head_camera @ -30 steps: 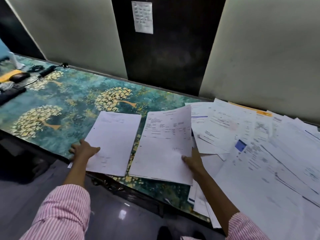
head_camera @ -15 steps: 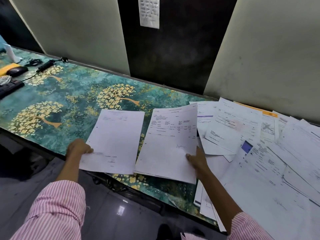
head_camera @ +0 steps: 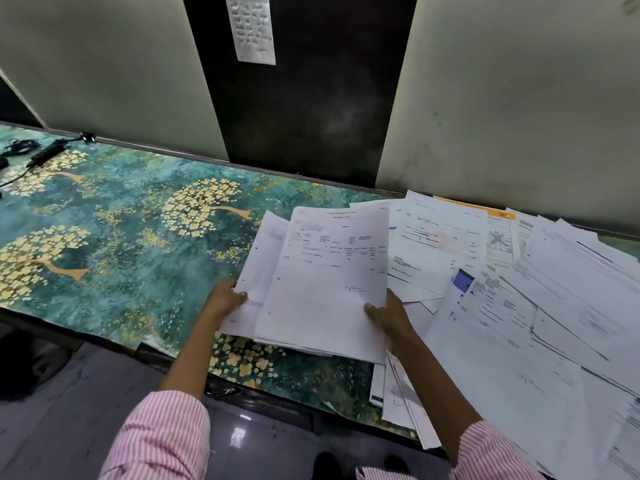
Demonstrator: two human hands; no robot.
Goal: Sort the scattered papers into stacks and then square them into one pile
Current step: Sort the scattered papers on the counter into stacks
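Note:
A thin stack of white printed sheets [head_camera: 329, 292] lies at the table's front edge, its lower right corner held by my right hand [head_camera: 389, 315], thumb on top. A second white sheet [head_camera: 256, 271] is tucked partly under the stack's left side, and my left hand [head_camera: 225, 299] pinches its lower left edge. To the right spreads a loose heap of scattered papers [head_camera: 519, 306], overlapping at many angles, one with a blue square and one with an orange strip. Some sheets hang over the front edge below my right wrist.
The table [head_camera: 121, 244] wears a teal cover with gold trees. A black cable and plug [head_camera: 45, 154] lie at the far left. Walls and a dark panel with a taped note [head_camera: 251, 29] stand close behind. The floor shows below the front edge.
My left hand has slid its sheet rightward until it overlaps under the stack in my right hand. The gap between the two has closed. The view has shifted right.

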